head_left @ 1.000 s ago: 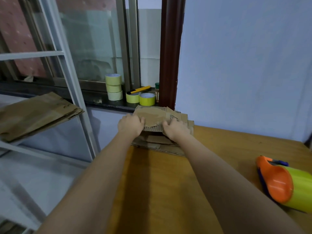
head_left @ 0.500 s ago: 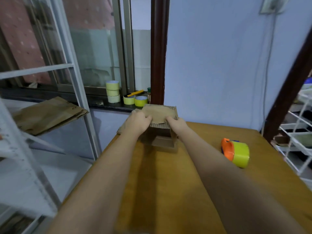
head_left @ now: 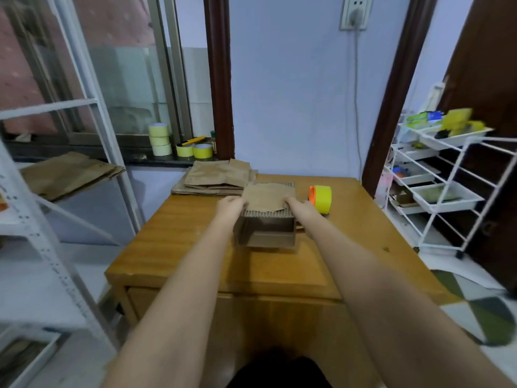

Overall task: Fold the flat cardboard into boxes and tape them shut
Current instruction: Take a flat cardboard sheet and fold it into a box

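Observation:
A small cardboard box (head_left: 265, 231), opened up with its hollow side facing me, is held just above the wooden table (head_left: 195, 247). My left hand (head_left: 230, 207) grips its left top edge and my right hand (head_left: 300, 210) grips its right top edge. Its top flap lies flat between my hands. A pile of flat cardboard (head_left: 215, 179) rests at the table's far left corner. An orange and yellow tape dispenser (head_left: 321, 198) stands just right of the box, close to my right hand.
Several yellow tape rolls (head_left: 193, 150) and a yellow cutter sit on the window sill. More flat cardboard (head_left: 70, 175) lies on a white shelf at left. A white wire rack (head_left: 436, 189) with trays stands at right. A cable hangs from a wall socket (head_left: 354, 15).
Both hands lifted one cardboard off the pile and drew it toward me and to the right, and it has opened into a box shape. The view has pulled back from the table.

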